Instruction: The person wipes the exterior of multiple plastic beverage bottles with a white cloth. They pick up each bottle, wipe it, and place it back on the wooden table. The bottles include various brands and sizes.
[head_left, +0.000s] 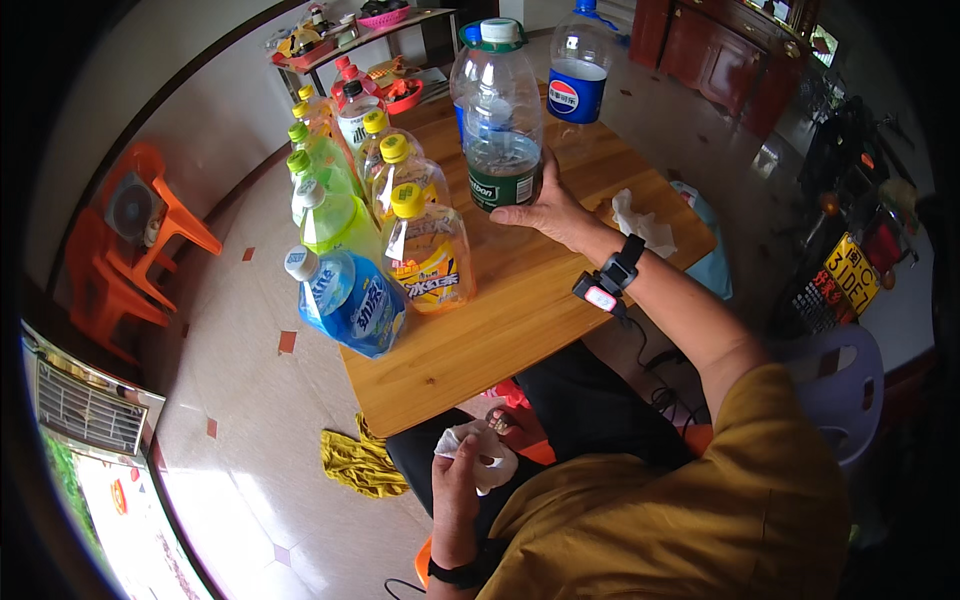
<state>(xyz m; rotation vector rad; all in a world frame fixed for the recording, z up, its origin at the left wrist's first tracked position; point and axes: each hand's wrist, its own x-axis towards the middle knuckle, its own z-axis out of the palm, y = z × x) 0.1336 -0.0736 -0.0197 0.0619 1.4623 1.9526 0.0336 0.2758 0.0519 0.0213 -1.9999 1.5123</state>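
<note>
My right hand (546, 204) is around the lower part of a large clear plastic bottle (501, 112) with a white cap, a green neck handle and a dark green label. The bottle is upright over the wooden table (525, 281); I cannot tell whether its base touches the top. Low over my lap, my left hand (456, 480) pinches a crumpled white tissue or cloth (487, 459). Nearest on the table's left side stand a blue-labelled bottle (352, 304) with a white cap and a yellow-capped iced tea bottle (427, 259).
Several more drink bottles (334, 217) stand in rows behind. Two blue-labelled Pepsi bottles, one at the right (577, 86), are at the far side. Crumpled tissue (643, 223) lies on the right. Orange chairs (142, 225), a yellow cloth (364, 457) and a motorbike (862, 217) surround the table.
</note>
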